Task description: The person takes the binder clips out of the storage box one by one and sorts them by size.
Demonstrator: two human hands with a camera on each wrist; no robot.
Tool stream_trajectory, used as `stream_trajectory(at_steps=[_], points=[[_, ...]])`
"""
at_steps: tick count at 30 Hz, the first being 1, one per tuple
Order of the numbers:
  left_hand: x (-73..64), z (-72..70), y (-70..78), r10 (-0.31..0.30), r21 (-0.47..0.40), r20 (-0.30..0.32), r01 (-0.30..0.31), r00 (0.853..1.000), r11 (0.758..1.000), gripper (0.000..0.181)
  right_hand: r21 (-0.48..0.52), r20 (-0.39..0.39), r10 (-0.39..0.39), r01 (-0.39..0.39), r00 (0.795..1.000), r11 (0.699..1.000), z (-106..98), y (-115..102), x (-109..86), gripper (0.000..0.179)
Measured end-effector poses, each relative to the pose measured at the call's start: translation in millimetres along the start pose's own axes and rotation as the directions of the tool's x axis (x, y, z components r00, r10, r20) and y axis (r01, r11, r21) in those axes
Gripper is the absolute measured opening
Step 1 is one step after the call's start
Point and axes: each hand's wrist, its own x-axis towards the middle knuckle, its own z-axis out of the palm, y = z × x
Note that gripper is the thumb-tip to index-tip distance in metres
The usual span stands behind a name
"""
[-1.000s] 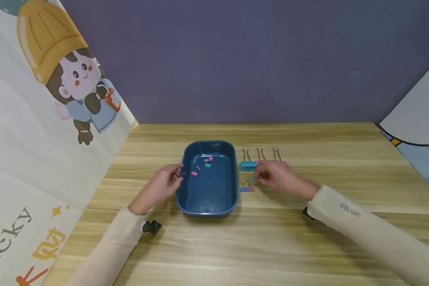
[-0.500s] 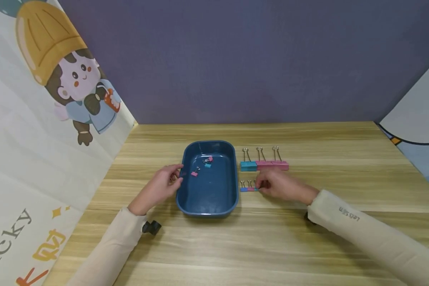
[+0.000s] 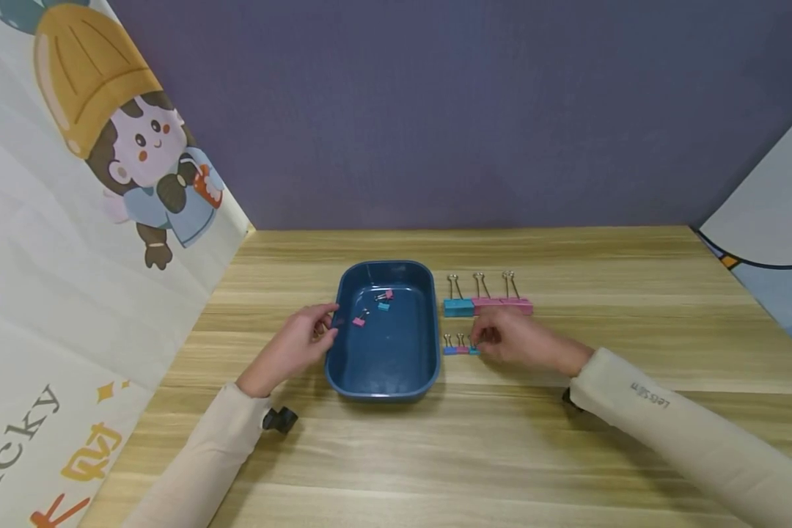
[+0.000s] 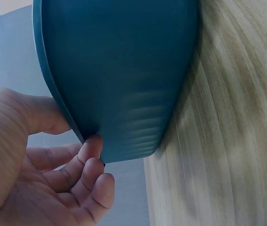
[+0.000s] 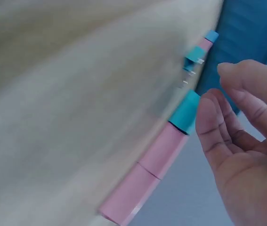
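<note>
My left hand (image 3: 297,339) holds the left rim of a deep blue plastic tray (image 3: 383,374); in the left wrist view its thumb and fingers (image 4: 92,146) pinch that rim. Inside the tray lie small binder clips, pink (image 3: 359,321) and teal (image 3: 384,306) among them. To the tray's right stands a short row of small binder clips: blue (image 3: 450,350), pink (image 3: 462,350) and teal (image 3: 474,350). My right hand (image 3: 518,341) is right beside the teal end clip. In the right wrist view its thumb and fingertips (image 5: 206,110) are parted, with nothing between them.
Behind the small row, a row of large binder clips stands with handles up: one teal (image 3: 458,307) and two pink (image 3: 504,306). All rest on a wood-grain table (image 3: 396,462). A dark purple panel (image 3: 409,117) rises at the table's far edge.
My right hand has brought a small teal binder clip down toward me, to the right end of the small row, and let it go. The left hand has stayed at the tray's rim.
</note>
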Motion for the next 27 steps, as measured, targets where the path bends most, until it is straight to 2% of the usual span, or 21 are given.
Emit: stream_trajectory(at_steps=[5, 9, 15, 23, 27], points=[[-0.4, -0.8, -0.4, -0.002, -0.003, 0.004, 0.002, 1.000, 1.000, 0.040, -0.067, -0.053, -0.083, 0.080, 0.995, 0.995, -13.8, -8.4, 9.8, 0.013], [-0.1, -0.8, -0.7, -0.005, -0.006, 0.005, 0.005, 1.000, 1.000, 0.040, -0.105, -0.045, -0.079, 0.074, 0.996, 0.992, -23.0, -15.8, 19.0, 0.011], [-0.2, -1.1, -0.6, -0.013, -0.015, 0.009, 0.013, 1.000, 1.000, 0.040, -0.104, -0.010, -0.062, 0.060, 0.998, 0.993, -27.3, -22.3, 26.9, 0.013], [0.1, -0.5, -0.2, -0.015, -0.014, 0.006, 0.016, 1.000, 1.000, 0.040, -0.118, -0.036, -0.092, 0.088, 0.995, 0.989, -28.0, -29.4, 36.6, 0.010], [0.4, 0.6, -0.8, -0.012, -0.010, 0.006, 0.012, 1.000, 1.000, 0.040, -0.134, -0.031, -0.083, 0.079, 0.996, 0.988, -26.8, -35.9, 46.5, 0.010]])
